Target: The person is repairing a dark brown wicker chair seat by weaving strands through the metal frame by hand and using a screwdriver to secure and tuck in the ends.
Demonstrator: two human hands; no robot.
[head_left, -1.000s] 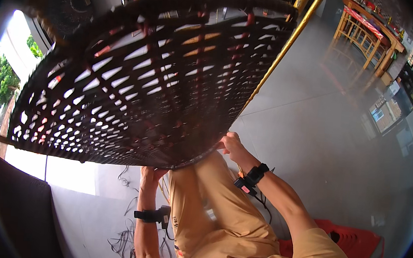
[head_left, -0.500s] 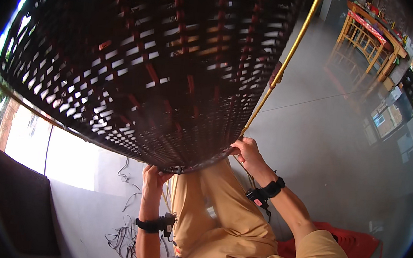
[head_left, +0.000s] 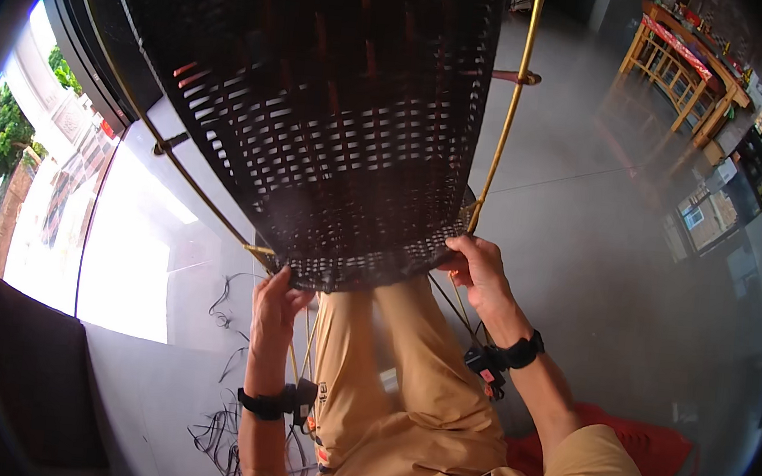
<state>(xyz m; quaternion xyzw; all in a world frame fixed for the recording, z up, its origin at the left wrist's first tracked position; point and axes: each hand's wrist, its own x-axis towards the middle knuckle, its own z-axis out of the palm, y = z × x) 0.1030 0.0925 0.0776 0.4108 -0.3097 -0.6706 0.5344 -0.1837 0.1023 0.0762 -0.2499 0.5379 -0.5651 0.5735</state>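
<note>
A dark brown woven chair (head_left: 352,158), its strips crossed in an open lattice, rises from my knees to the top of the picture. Gold metal rods of its frame (head_left: 511,113) run along both sides. The near woven edge is pinched by my left hand (head_left: 277,306) at its left corner, the thumb on top. At the right corner my right hand (head_left: 480,269) grips the same edge, close to the gold rod. The fingertips beneath the weave are partly hidden.
Black loose strips (head_left: 223,442) lie tangled on the grey floor at my left. A red seat (head_left: 626,441) shows beside me. Far right stands a wooden table (head_left: 713,72) with things on it. A bright doorway (head_left: 126,252) opens at the left.
The woven chair has swung rightward and tilted away, baring more of the left frame rod and doorway. Both hands keep hold of its near edge and have moved slightly up.
</note>
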